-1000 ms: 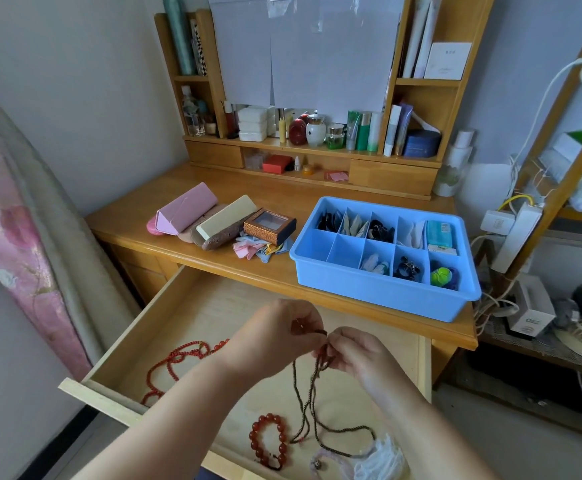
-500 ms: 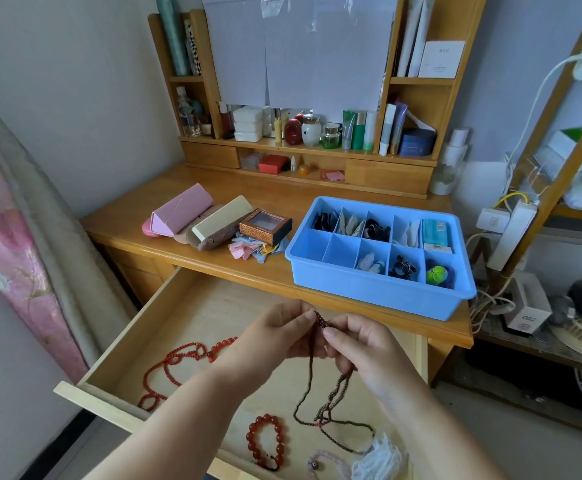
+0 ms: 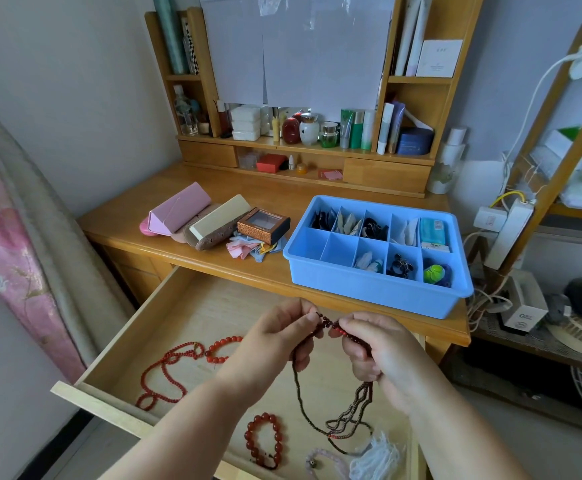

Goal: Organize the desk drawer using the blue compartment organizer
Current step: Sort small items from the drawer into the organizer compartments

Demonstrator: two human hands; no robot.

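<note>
While most cells of the blue compartment organizer [image 3: 376,289] on the bench [image 3: 165,216] already hold small things, its two near-left cells look bare, so I judge the sorting well under way but not finished. Left in the open drawer [image 3: 192,313] are a long red bead necklace [image 3: 165,372], a red bead bracelet [image 3: 263,441] and a pale tasselled piece [image 3: 376,459] near the front edge. Both hands work above the drawer: the left hand [image 3: 275,344] and the right hand [image 3: 383,355] each pinch a dark brown bead strand [image 3: 338,407] at its top, fingers curled on it, close together. The strand is thin, made of tiny beads with a few red ones, and hangs in several limp loops down to the drawer floor.
</note>
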